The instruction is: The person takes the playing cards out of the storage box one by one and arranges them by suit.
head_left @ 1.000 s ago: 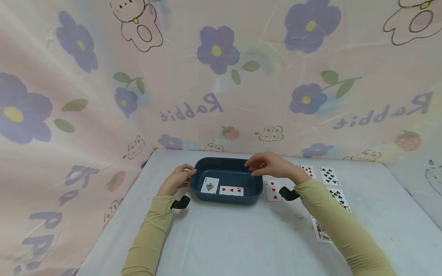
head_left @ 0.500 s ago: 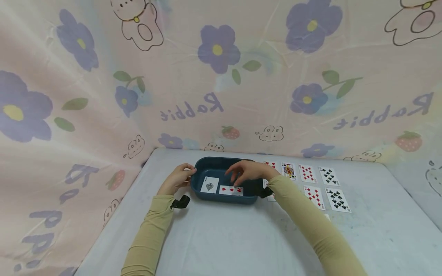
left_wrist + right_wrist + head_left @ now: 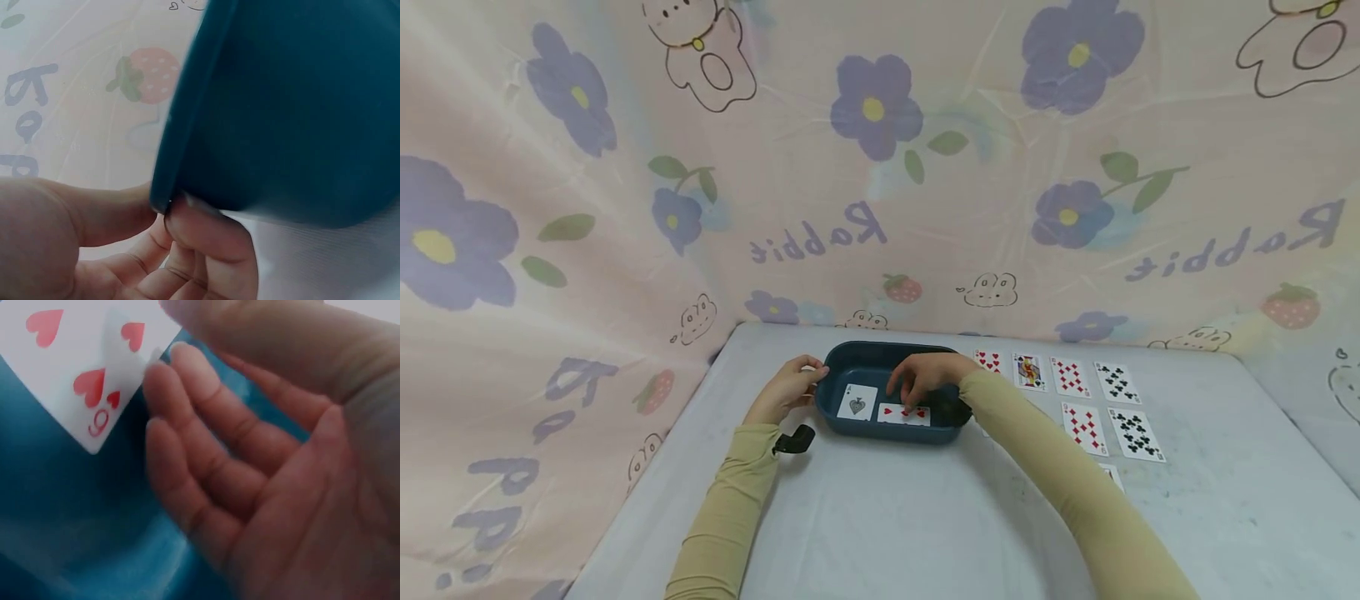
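A dark blue rectangular tub (image 3: 880,432) stands on the white table. At its left end my left hand (image 3: 786,392) pinches the rim between thumb and fingers, as the left wrist view of the tub wall (image 3: 300,112) shows. Inside, an ace of spades (image 3: 856,403) lies on the left. A six of hearts (image 3: 889,413) lies to its right, lower edge hidden by the near wall. My right hand (image 3: 931,371) reaches into the tub over this card. In the right wrist view its thumb overlaps the card (image 3: 69,362), and the loosely bent fingers (image 3: 187,469) lie beside the edge.
Several face-up playing cards lie right of the tub, among them a face card (image 3: 1029,372), two club cards (image 3: 1117,381) and a diamond card (image 3: 1084,428). The right forearm partly covers some. A flower-print cloth (image 3: 820,192) hangs behind the table.
My right hand has moved left and down from the tub's right rim to the six of hearts, its fingers bending. The left hand stays at the rim, and the tub has not moved.
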`<state>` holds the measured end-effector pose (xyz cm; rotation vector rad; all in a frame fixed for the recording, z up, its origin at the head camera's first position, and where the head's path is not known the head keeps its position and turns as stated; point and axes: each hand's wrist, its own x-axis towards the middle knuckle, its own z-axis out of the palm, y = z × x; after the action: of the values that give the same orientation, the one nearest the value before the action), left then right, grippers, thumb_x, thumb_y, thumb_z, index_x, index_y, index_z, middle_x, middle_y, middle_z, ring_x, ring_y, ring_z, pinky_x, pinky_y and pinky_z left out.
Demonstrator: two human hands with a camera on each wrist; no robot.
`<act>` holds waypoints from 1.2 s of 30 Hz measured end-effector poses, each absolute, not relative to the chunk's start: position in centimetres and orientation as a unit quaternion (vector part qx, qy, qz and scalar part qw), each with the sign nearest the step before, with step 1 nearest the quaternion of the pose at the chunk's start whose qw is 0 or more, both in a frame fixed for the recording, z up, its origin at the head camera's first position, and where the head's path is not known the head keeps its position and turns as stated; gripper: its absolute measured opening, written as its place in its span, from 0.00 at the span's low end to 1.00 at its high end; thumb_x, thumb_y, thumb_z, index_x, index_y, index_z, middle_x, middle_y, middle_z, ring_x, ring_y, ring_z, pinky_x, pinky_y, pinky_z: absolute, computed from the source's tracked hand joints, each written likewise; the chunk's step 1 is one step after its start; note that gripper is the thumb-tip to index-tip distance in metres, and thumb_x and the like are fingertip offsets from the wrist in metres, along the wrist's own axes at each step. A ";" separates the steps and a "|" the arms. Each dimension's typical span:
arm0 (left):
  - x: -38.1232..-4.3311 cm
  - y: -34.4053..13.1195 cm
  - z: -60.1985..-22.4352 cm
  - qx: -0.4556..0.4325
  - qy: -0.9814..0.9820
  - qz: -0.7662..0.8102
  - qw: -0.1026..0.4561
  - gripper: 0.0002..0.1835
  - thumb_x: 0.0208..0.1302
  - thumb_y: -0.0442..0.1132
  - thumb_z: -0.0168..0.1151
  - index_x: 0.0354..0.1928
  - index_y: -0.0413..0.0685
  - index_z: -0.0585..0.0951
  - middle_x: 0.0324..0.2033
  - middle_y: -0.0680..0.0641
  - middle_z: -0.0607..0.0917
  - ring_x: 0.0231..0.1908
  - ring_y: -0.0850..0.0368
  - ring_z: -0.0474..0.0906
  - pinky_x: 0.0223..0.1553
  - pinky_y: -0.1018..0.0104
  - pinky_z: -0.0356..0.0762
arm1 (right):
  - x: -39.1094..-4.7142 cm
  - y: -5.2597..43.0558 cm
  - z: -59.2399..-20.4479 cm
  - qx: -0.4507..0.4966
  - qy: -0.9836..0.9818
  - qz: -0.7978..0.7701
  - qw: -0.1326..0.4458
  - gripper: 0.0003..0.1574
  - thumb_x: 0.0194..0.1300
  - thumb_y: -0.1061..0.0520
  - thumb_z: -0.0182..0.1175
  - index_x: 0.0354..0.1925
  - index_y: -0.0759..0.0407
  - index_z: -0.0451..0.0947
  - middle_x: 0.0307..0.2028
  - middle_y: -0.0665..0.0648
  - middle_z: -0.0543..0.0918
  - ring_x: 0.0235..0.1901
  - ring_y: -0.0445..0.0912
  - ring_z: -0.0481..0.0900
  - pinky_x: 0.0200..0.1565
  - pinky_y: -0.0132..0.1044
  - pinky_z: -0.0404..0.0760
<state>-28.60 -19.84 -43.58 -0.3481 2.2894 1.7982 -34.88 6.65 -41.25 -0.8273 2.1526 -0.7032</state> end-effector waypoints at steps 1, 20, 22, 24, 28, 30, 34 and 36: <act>-28.6 -19.8 -43.5 -0.117 0.777 0.610 0.103 0.10 0.70 0.40 0.56 0.46 0.43 0.72 0.34 0.41 0.77 0.28 0.54 0.73 0.26 0.67 0.73 | -35.0 6.5 -41.4 -0.316 0.835 -0.270 0.360 0.26 0.53 0.65 0.71 0.52 0.59 0.78 0.31 0.55 0.81 0.30 0.44 0.77 0.37 0.35 0.76; -28.6 -19.7 -43.4 -0.122 0.780 0.604 0.105 0.10 0.70 0.41 0.56 0.47 0.44 0.72 0.37 0.41 0.77 0.30 0.53 0.74 0.27 0.67 0.73 | -35.5 5.6 -42.8 -0.326 0.857 -0.203 0.343 0.31 0.46 0.61 0.76 0.48 0.46 0.76 0.37 0.54 0.71 0.35 0.46 0.69 0.38 0.38 0.69; -28.6 -19.7 -43.4 -0.122 0.780 0.604 0.106 0.10 0.70 0.41 0.56 0.47 0.44 0.72 0.37 0.41 0.77 0.30 0.53 0.74 0.27 0.67 0.73 | -35.6 5.5 -42.9 -0.326 0.858 -0.200 0.342 0.31 0.46 0.61 0.76 0.48 0.45 0.76 0.39 0.55 0.72 0.38 0.48 0.68 0.39 0.39 0.69; -28.6 -19.7 -43.4 -0.122 0.779 0.606 0.106 0.10 0.70 0.41 0.56 0.47 0.44 0.72 0.37 0.41 0.77 0.30 0.53 0.74 0.27 0.67 0.73 | -35.6 5.4 -43.0 -0.329 0.859 -0.197 0.338 0.31 0.46 0.62 0.76 0.47 0.44 0.76 0.41 0.55 0.72 0.39 0.48 0.68 0.40 0.39 0.69; -28.7 -19.8 -43.5 -0.123 0.774 0.612 0.103 0.10 0.70 0.42 0.56 0.47 0.45 0.72 0.36 0.42 0.76 0.29 0.53 0.73 0.27 0.66 0.72 | -35.7 5.4 -43.0 -0.340 0.857 -0.200 0.331 0.29 0.47 0.64 0.75 0.46 0.44 0.76 0.36 0.54 0.71 0.36 0.47 0.68 0.36 0.37 0.69; -28.7 -19.9 -43.6 -0.119 0.774 0.613 0.102 0.10 0.70 0.41 0.56 0.46 0.44 0.72 0.36 0.42 0.76 0.30 0.52 0.74 0.27 0.66 0.72 | -35.8 5.4 -43.1 -0.345 0.854 -0.209 0.329 0.27 0.49 0.65 0.73 0.46 0.46 0.77 0.31 0.53 0.70 0.31 0.45 0.68 0.33 0.36 0.68; -28.7 -19.9 -43.6 -0.117 0.774 0.614 0.103 0.10 0.70 0.41 0.56 0.46 0.44 0.72 0.36 0.42 0.76 0.32 0.51 0.74 0.27 0.66 0.72 | -35.9 5.6 -43.3 -0.345 0.849 -0.226 0.332 0.25 0.52 0.65 0.72 0.47 0.49 0.77 0.28 0.53 0.68 0.27 0.45 0.66 0.31 0.35 0.66; -28.6 -19.9 -43.6 -0.121 0.774 0.613 0.104 0.09 0.70 0.42 0.56 0.46 0.44 0.73 0.36 0.42 0.76 0.32 0.51 0.74 0.28 0.66 0.73 | -35.9 5.6 -43.3 -0.341 0.851 -0.224 0.330 0.25 0.51 0.62 0.73 0.47 0.48 0.78 0.31 0.53 0.69 0.30 0.45 0.67 0.33 0.36 0.67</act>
<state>-28.64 -19.95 -43.63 -0.3560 2.2828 1.8082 -35.89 5.62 -43.32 -0.8919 2.2254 -0.5855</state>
